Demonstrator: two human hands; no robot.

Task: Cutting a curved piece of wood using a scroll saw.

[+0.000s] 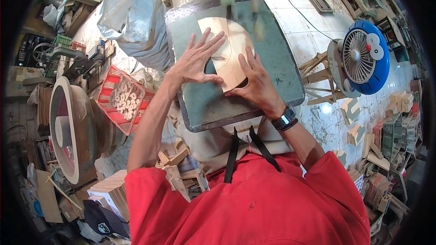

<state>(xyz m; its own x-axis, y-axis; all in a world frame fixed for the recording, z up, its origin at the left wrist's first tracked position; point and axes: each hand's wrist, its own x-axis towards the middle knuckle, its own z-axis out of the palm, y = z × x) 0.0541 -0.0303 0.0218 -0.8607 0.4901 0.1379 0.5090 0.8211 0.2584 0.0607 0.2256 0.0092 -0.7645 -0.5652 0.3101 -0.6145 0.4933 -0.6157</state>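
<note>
A pale wooden board with a curved outer edge and a pencilled curve lies flat on a dark green machine table. My left hand rests on its left side, fingers spread and the thumb near its lower left edge. At the right edge, my right hand holds the board, fingers on its rim and the thumb at the lower end. A thin saw blade with a dark guide meets the board's far part, beyond both hands. The machine parts above it are blurred. A dark slot shows beside the left fingers.
Left of the table are a white plastic bag, a red crate of small wooden rings and a large wheel. A blue fan stands at right on a wooden stool. Wood offcuts lie at lower right.
</note>
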